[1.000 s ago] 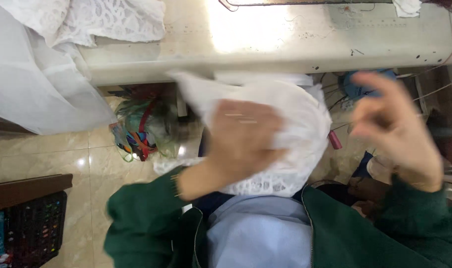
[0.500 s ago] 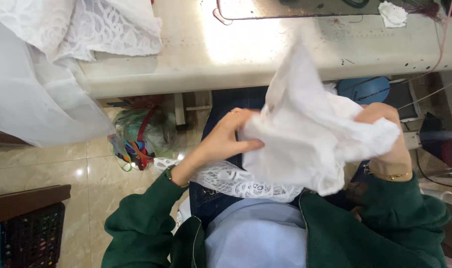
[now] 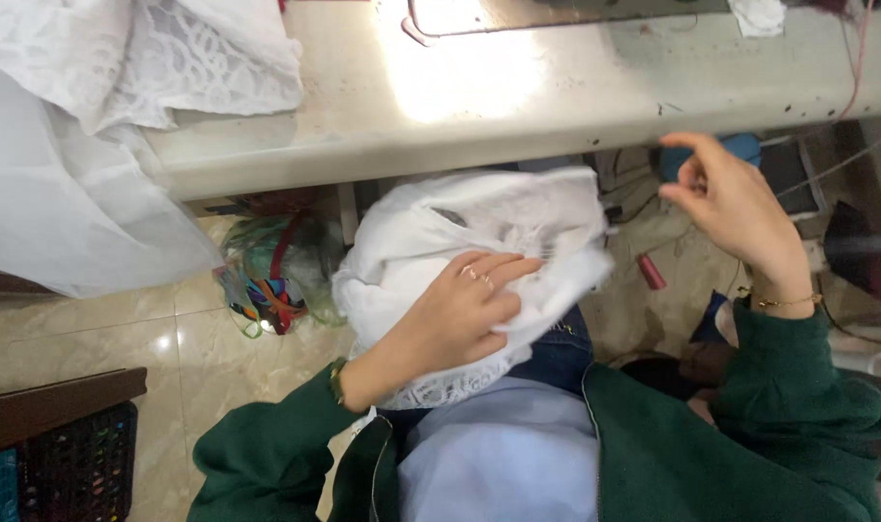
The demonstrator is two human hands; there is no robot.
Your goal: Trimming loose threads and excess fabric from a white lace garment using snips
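Light falls from above and is bright. A strong glare patch burns out the pale bench [image 3: 518, 92] near its far edge, washing away surface detail. Floor tiles [image 3: 170, 343] carry a small soft reflection. The space under the bench lies in shadow. The right hand [image 3: 735, 208] is slightly motion-blurred; white lace cloth [image 3: 170, 58] is nearly overexposed, edges soft

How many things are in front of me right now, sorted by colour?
White: 3, the bundled cloth under the left hand, the lace fabric pile on the table, a small scrap.
Red: 1, a thread spool on the floor, below the raised right hand.
Total: 4
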